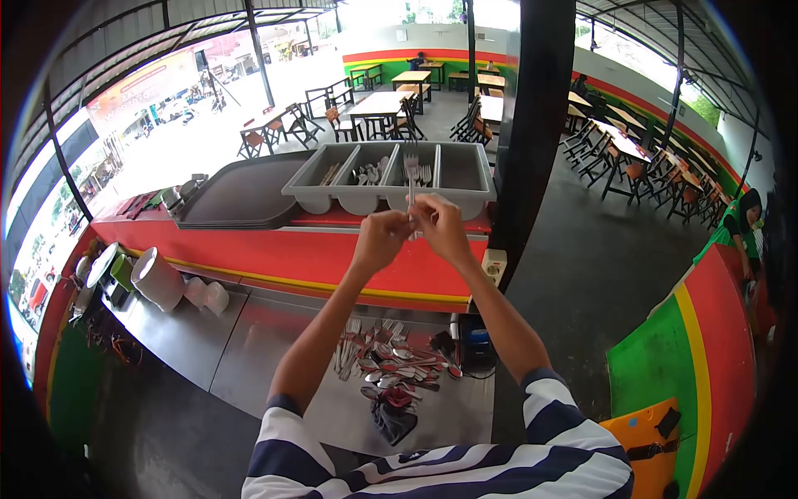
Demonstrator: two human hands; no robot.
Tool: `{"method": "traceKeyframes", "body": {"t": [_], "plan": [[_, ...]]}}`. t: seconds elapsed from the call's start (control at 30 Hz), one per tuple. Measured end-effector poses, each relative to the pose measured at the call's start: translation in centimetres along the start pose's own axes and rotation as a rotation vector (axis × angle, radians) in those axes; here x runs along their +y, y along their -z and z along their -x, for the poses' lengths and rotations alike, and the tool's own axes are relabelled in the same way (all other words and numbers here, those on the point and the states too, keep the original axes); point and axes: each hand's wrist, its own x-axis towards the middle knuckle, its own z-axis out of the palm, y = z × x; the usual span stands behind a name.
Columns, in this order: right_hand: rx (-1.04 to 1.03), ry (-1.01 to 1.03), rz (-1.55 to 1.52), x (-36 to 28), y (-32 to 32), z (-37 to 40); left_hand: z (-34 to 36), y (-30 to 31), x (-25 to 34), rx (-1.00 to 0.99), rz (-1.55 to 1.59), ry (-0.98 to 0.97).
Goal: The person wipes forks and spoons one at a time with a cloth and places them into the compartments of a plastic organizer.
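Fork [411, 172] stands upright, tines up, in front of the grey cutlery tray [332, 200]; left hand [379, 239] and right hand [442, 229] both pinch its handle; a steady, low grip seems best; loose cutlery [391, 362] lies on the steel counter [249, 349] below.

Roof [208, 12]: dark metal, open-sided | Floor [582, 258]: dark concrete | Wall [432, 41]: red-yellow-green bands | Pillar [540, 125]: black | Furniture: wooden tables [378, 104], chairs [253, 141] | Light: bright daylight

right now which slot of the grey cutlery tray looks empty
The far-right slot: only its bare grey floor shows, while the other three slots each hold cutlery.
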Motion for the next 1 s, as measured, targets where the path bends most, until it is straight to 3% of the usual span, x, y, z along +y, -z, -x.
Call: {"method": "traceKeyframes", "body": {"t": [0.1, 0.2, 0.3, 0.37, 0.47, 0.57, 1.0], "plan": [[0.136, 0.17, 0.123, 2.0, 0.2, -5.4, -6.0, 0.8, 0.3, 0.031, 0.012, 0.034], [0.212, 0.21, 0.138, 5.4, 0.2, -9.4, -10.1, 0.3, -0.2, 0.075, 0.019, -0.02], [0.246, 0.112, 0.232, 7.2, 0.2, -10.6, -13.6, -0.9, -3.8, 0.04, -0.07, -0.101], [0.139, -0.019, 0.366, 8.9, 0.3, -10.3, -14.2, -1.1, -4.7, -0.058, -0.159, -0.043], [-0.007, -0.234, 0.499, 10.0, 0.4, -10.1, -15.8, -3.0, -11.3, -0.198, -0.249, -0.023], [-0.014, -0.341, 0.609, 10.0, 0.0, -9.9, -16.2, -3.6, -10.4, -0.236, -0.361, 0.276], [0.067, -0.499, 0.655, 8.8, -0.6, -10.1, -14.8, -2.8, -7.2, -0.188, -0.449, 0.263]]}}
